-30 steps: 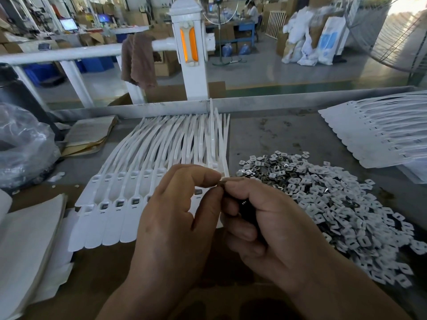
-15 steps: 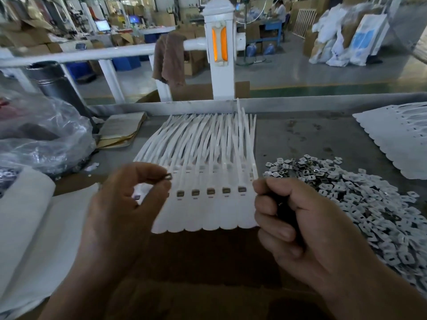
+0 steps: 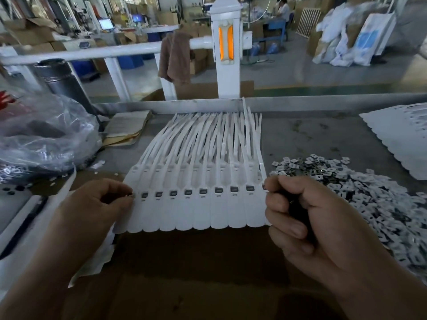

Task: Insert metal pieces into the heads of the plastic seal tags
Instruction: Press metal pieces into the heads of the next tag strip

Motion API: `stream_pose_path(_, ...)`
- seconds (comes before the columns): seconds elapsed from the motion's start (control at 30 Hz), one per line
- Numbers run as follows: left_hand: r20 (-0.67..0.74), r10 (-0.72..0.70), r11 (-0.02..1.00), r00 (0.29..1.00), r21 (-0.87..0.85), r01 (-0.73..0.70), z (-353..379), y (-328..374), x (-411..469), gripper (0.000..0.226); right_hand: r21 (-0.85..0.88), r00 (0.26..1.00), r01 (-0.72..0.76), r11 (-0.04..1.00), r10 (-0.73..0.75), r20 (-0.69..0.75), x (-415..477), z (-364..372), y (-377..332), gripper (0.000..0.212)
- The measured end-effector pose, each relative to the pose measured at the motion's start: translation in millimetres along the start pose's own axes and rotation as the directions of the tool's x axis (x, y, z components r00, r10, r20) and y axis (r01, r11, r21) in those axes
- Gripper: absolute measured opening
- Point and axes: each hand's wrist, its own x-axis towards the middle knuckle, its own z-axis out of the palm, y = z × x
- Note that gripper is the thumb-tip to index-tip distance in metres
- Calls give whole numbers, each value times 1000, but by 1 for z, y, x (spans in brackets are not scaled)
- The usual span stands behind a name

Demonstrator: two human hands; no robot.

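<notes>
Your left hand (image 3: 92, 204) is pinching small dark metal piece (image 3: 131, 194) between thumb and forefinger, pressing it at leftmost head of white plastic seal tag strip (image 3: 196, 204). Strip is lying flat on grey worktable (image 3: 300, 139), tails fanning away from you. Your right hand (image 3: 312, 218) is curling fingers tight around dark object, thumb tip touching strip's right edge. Heap of loose white-and-metal pieces (image 3: 369, 192) is sitting just right of that hand.

Factory floor, stacked cartons (image 3: 39, 43), workbench (image 3: 307, 135)
</notes>
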Motion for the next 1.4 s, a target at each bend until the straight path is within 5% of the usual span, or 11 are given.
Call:
stream_pose_path(0.73,30,-56,998,998,11,55,3,-20,11,16,-1,1000,5,1000,-5,18,-1,-3,-2,17)
stream_pose_path(1.0,-126,-39,999,991,-10,38,6,-15,10,9,314,998,-47,948,54,-13,4,-3,-6,21)
stream_pose_path(1.4,-37,-87,988,996,125,90,13,-8,19,16,291,1000,-10,957,7,13,1,-4,-8,23)
